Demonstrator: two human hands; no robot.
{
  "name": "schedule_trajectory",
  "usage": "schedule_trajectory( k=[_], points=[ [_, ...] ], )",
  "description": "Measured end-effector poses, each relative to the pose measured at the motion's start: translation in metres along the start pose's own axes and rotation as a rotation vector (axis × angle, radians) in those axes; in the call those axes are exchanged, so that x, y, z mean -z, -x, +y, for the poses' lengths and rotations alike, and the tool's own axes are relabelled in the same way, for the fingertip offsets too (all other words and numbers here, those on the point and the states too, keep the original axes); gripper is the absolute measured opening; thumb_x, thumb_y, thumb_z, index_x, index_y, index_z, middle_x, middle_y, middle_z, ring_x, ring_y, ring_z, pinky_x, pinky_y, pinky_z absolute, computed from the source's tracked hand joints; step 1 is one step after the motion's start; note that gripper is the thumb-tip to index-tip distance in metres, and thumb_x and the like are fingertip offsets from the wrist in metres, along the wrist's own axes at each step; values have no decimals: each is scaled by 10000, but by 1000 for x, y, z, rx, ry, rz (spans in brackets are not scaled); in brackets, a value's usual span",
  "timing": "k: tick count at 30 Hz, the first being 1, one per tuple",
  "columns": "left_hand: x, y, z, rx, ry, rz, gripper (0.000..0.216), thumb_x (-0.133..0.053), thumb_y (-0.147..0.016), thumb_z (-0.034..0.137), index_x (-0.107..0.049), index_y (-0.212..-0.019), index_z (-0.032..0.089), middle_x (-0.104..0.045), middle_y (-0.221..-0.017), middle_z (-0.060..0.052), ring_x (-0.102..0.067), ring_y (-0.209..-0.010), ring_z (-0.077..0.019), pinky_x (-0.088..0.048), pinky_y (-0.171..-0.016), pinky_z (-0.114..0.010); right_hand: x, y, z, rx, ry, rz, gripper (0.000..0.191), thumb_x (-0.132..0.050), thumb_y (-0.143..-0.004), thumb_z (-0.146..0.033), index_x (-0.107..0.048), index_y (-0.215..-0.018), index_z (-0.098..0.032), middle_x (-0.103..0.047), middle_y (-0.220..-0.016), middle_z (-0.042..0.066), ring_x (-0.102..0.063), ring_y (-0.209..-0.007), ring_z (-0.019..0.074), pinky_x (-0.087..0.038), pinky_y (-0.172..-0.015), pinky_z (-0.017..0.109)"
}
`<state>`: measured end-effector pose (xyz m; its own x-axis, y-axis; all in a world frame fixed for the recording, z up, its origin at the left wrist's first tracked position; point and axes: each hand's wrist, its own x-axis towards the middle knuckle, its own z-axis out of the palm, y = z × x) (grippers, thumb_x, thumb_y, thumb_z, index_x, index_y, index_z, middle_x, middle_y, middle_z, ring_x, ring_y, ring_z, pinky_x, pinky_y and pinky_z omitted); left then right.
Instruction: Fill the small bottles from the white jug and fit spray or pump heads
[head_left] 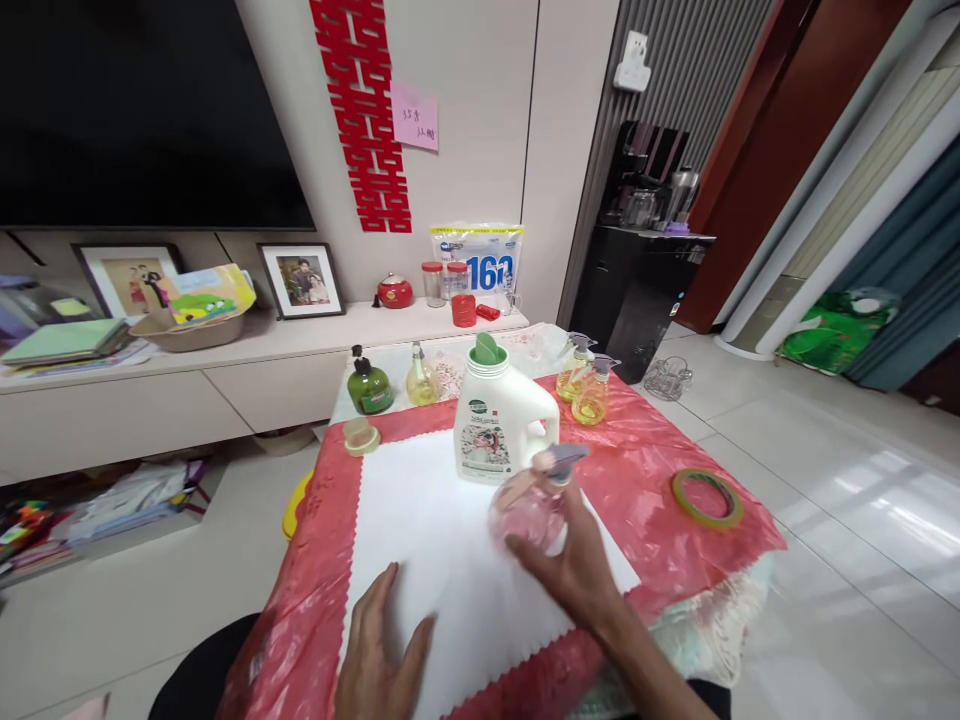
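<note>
My right hand [574, 560] is wrapped round a clear round pump bottle [525, 515] with a grey pump head, held above the white sheet and slightly blurred. Lying near the sheet's left edge is my left hand [382, 640], fingers apart and nothing in it. Just behind the held bottle stands a large white detergent jug [487, 420]; its cap is off and a green spout shows in the neck. A translucent cap [361, 436] rests at the upper left corner of the white sheet [420, 540].
Along the back are a green pump bottle [369, 385], a pump bottle with yellow liquid [422, 380] and two more yellow-filled pump bottles [590, 395] at right. A roll of tape [706, 498] lies on the red plastic cover [637, 470].
</note>
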<state>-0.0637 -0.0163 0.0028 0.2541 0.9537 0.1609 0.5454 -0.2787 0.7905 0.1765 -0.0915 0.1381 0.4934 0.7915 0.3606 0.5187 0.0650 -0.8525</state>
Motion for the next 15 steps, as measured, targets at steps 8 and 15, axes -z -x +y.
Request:
schedule_trajectory(
  k=[8, 15],
  points=[
    [-2, 3, 6, -146, -42, 18, 483, -571, -895, 457, -534, -1328, 245, -639, -1334, -92, -615, -1252, -289, -533, -1068, -471, 103, -39, 72, -165, 396, 229, 788, -680, -720, -574, -444, -1369, -193, -624, -1237, 124, -609, -1067, 290, -496, -914, 432],
    [-6, 8, 19, -83, 11, 89, 417, -512, -912, 498, -578, -1270, 294, -658, -1284, -53, -627, -1214, -281, -527, -1054, -449, 132, -71, 128, -216, 450, 279, 919, -705, -696, -550, -373, -1473, -190, -621, -1242, 128, -615, -1006, 282, -483, -891, 464]
  ],
)
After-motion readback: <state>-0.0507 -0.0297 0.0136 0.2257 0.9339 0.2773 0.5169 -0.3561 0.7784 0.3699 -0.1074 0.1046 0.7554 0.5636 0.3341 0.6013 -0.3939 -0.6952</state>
